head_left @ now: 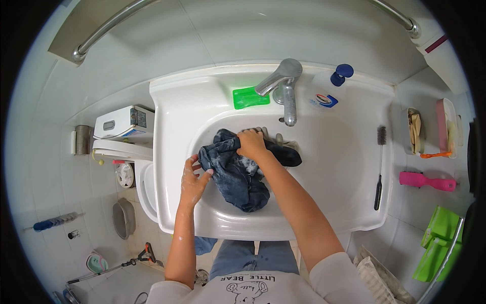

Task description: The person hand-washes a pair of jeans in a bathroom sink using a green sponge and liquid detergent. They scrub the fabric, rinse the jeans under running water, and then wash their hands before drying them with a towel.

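A bunched dark blue garment, wet and with white suds on it, lies in the basin of the white washbasin. My right hand grips the upper part of the garment, fingers curled over it. At its left edge is my left hand, flecked with foam, its thumb and fingers apart and lightly touching the cloth. A darker fold reaches out to the right of my right wrist. Some grey-beige fabric shows behind my right hand, partly hidden.
A chrome faucet stands at the back, beside a green soap bar and a pump bottle. A thin bottle brush lies on the right rim. A pink hairbrush hangs on the right wall. The toilet is at the left.
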Tool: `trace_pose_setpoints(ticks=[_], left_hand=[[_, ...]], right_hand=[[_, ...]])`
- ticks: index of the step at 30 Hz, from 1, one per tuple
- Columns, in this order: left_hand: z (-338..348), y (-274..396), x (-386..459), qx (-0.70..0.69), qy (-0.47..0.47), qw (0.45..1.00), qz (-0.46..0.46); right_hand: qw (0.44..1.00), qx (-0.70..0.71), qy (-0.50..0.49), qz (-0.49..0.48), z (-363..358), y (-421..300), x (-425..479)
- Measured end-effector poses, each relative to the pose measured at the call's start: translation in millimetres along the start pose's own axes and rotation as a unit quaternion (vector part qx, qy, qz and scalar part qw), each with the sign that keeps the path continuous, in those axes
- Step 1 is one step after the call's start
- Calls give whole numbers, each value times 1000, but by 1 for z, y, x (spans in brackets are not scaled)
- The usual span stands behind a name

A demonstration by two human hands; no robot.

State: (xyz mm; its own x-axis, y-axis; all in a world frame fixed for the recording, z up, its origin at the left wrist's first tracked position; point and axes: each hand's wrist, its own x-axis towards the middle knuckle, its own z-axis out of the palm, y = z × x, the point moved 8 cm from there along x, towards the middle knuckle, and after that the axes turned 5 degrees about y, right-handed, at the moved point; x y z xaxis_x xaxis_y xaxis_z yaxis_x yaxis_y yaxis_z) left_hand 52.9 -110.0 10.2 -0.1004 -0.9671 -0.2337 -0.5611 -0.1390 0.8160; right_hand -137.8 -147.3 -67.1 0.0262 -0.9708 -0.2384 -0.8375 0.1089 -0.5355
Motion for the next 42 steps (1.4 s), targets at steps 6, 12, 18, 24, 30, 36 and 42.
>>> trace_pose_setpoints(ticks=[6, 12, 18, 24, 30, 36, 42], left_hand=[[3, -12, -26, -31, -3, 999, 38], [58, 47, -30, -87, -60, 988, 111], [21, 99, -22, -288, 74, 955, -15], [-7, 152, -38, -609, 91, 785, -70], [-35, 140, -56, -660, 137, 734, -79], [-179, 105, -136, -630, 304, 713, -40], [-340, 49, -280, -270, 504, 801, 179]], right_hand=[[953, 260, 60, -141, -87, -58, -55], [886, 412, 18, -211, -209, -141, -125], [813, 454, 153, -332, -280, -127, -195], [941, 277, 196, -1, -200, 24, -205], [892, 427, 56, 136, -89, 64, -215], [870, 454, 56, 185, -83, 60, -229], [879, 423, 45, 215, -51, 44, -230]])
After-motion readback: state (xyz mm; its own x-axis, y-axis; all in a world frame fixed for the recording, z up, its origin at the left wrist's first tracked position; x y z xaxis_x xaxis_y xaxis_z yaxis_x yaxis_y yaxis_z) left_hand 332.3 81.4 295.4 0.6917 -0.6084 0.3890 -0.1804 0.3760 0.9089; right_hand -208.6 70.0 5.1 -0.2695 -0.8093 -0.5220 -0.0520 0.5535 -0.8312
